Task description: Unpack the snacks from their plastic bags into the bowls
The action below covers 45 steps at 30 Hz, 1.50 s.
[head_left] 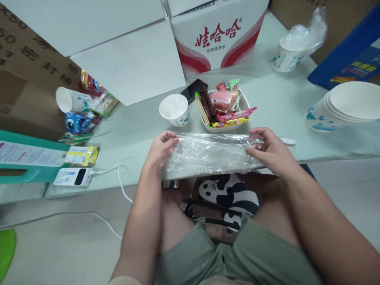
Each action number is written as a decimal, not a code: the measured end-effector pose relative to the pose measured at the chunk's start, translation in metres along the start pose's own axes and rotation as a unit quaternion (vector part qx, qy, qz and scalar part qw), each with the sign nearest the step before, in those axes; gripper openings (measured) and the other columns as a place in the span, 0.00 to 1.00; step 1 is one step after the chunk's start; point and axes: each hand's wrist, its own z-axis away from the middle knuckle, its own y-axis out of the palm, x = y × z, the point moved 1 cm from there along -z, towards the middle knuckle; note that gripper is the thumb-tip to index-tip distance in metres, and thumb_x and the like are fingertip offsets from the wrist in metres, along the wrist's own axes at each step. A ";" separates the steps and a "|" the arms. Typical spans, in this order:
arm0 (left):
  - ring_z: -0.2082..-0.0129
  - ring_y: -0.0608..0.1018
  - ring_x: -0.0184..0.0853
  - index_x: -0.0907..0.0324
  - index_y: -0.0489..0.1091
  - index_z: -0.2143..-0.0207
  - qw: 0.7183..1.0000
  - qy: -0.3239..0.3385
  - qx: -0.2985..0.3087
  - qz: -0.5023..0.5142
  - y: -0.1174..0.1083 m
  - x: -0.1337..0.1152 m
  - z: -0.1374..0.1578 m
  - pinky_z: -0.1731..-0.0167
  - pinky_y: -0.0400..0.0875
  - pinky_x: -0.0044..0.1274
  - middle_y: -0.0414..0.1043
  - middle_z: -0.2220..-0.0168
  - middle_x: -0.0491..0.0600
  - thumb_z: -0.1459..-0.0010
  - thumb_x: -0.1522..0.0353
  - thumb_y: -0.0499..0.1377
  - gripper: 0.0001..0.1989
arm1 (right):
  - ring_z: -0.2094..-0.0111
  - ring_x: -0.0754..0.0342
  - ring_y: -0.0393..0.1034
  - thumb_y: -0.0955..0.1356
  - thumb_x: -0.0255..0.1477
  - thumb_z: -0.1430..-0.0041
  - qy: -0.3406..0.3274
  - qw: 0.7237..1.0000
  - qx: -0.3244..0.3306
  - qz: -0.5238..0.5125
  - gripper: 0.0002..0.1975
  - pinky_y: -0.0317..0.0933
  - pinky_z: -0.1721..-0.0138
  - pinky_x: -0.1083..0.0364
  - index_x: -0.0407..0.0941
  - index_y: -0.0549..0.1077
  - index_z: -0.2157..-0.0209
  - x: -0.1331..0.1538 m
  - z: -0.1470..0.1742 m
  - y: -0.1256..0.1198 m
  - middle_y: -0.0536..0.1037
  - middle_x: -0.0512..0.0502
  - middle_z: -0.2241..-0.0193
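Note:
A clear plastic bag (208, 154) is stretched flat between my two hands over the front edge of the table. My left hand (163, 146) pinches its left end. At the other end, my right hand (268, 150) has fingers and thumb closed on the plastic. Just beyond the bag stands a white paper cup (175, 113), upright, its inside looking bare. Beside that cup is a white bowl (246, 103) filled with wrapped snacks (225, 101). A thin white object (287, 141) lies by my right hand, partly hidden.
Stacked paper cups (320, 113) stand at right; another cup (286, 59) with crumpled plastic is behind. A dark phone (194, 90) lies behind the bowl. White cartons (219, 39) line the back. At left are a tipped cup (71, 101), snack packets (78, 122) and a cabled white device (74, 177).

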 end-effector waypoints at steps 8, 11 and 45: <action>0.63 0.80 0.34 0.53 0.68 0.55 0.998 -0.008 0.055 0.040 0.004 0.002 0.004 0.70 0.79 0.25 0.70 0.50 0.48 0.59 0.71 0.72 0.28 | 0.66 0.49 0.73 0.70 0.30 0.49 -0.086 0.968 -0.004 0.235 0.32 0.71 0.63 0.47 0.47 0.66 0.41 -0.010 0.000 0.000 0.73 0.41 0.55; 0.64 0.80 0.31 0.51 0.67 0.50 0.996 -0.008 0.092 -0.007 0.008 0.007 0.005 0.69 0.77 0.22 0.70 0.48 0.49 0.61 0.79 0.69 0.34 | 0.51 0.37 0.71 0.71 0.31 0.48 -0.147 0.911 -0.129 0.364 0.23 0.66 0.48 0.37 0.44 0.74 0.49 -0.003 0.005 -0.002 0.73 0.35 0.53; 0.80 0.79 0.31 0.57 0.72 0.55 0.983 0.004 0.180 -0.034 0.040 0.014 0.026 0.79 0.70 0.20 0.77 0.78 0.44 0.43 0.56 0.65 0.19 | 0.76 0.53 0.77 0.73 0.47 0.45 0.020 0.981 0.179 -0.072 0.22 0.71 0.71 0.53 0.46 0.73 0.58 0.004 -0.012 0.075 0.80 0.50 0.75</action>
